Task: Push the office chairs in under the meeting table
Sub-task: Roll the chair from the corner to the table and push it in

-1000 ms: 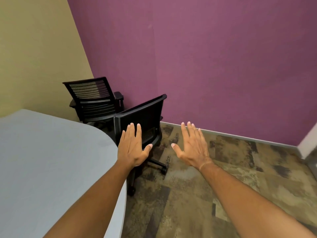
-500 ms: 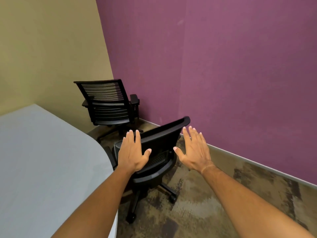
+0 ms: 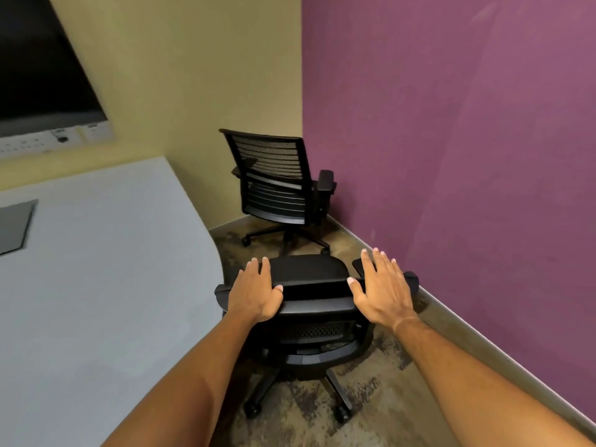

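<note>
A black office chair (image 3: 317, 306) stands just below me, beside the curved edge of the pale grey meeting table (image 3: 96, 285), its seat facing away from me. My left hand (image 3: 254, 291) lies flat on the left end of its backrest top, fingers apart. My right hand (image 3: 382, 288) is spread over the right end of the backrest, above the armrest; I cannot tell if it touches. A second black chair (image 3: 274, 179) with a slatted mesh back stands in the far corner, away from the table.
The purple wall (image 3: 467, 156) and its baseboard run close along the right of the near chair. A dark screen (image 3: 38, 69) hangs on the yellow wall at the upper left. A grey hatch (image 3: 14, 225) sits in the tabletop. Patterned carpet lies between the two chairs.
I have stepped closer and turned left; the near chair is now straight below me. Both hands have come down from hovering in the air onto the backrest top.
</note>
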